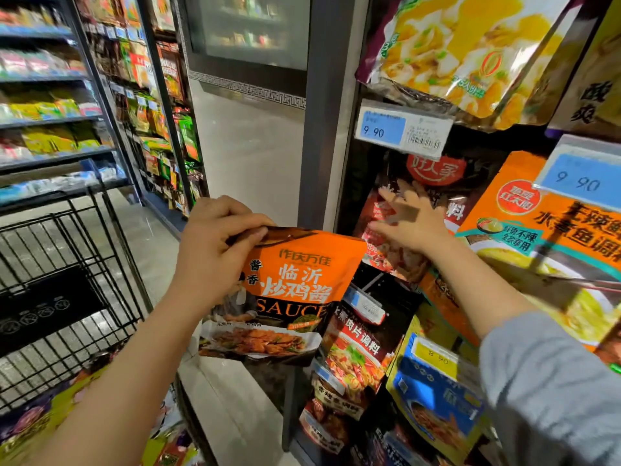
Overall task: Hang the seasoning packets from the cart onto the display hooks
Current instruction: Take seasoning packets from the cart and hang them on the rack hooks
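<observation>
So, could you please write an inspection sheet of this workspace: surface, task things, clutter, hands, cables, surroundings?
Surface: display rack with hanging packets; no table in view.
Job's things: orange sauce packet held up by its top edge beside the rack; more packets lie in the cart.
Clutter: blue price tags among the hung goods.
Hands: left hand pinches the orange sauce packet; right hand, blurred, fingers spread, reaches at the red hanging packets.
Cables: nothing seen.
Surroundings: store aisle, stocked shelves on the left, glass-fronted cabinet behind.
</observation>
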`<control>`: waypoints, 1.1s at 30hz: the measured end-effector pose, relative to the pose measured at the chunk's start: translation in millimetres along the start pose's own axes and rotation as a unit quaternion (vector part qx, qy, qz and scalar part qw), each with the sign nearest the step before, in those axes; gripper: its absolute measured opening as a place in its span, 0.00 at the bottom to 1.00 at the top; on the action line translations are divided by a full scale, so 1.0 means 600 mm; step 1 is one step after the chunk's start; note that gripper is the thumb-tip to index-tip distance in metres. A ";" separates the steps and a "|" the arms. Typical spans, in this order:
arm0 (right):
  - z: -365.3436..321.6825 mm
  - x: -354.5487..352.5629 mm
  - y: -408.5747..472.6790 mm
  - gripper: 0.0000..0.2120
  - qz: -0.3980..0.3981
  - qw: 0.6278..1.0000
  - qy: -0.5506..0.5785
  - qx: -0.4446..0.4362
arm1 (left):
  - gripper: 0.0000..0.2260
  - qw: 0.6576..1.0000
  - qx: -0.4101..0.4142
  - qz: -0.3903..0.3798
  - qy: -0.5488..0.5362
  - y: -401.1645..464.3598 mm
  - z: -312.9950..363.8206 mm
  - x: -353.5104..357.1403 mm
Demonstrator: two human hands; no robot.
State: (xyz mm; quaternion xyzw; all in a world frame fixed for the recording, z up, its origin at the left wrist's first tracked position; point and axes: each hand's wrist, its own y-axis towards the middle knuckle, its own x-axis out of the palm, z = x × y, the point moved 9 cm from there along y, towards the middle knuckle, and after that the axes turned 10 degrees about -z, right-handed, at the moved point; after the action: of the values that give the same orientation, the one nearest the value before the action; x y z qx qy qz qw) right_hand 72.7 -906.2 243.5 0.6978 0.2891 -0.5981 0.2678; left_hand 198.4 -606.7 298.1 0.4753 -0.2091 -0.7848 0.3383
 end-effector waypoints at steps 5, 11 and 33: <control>-0.077 -0.096 -0.118 0.17 0.116 0.897 0.380 -0.191 | 0.10 1.000 -0.010 0.007 -0.026 0.017 0.011 0.023; -0.142 -0.101 -0.216 0.11 0.097 0.912 0.300 -0.262 | 0.10 0.997 0.019 -0.018 -0.068 0.029 0.046 0.042; -0.082 -0.166 -0.582 0.07 0.321 0.938 0.096 0.088 | 0.23 0.789 0.050 -0.274 -0.548 -0.050 0.220 0.175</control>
State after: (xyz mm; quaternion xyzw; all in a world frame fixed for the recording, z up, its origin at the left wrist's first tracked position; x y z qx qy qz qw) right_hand -158.4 -638.1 339.4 0.8285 0.0199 -0.4335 0.3538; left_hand 37.7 -661.8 276.2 0.0195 -0.2597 -0.9616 -0.0865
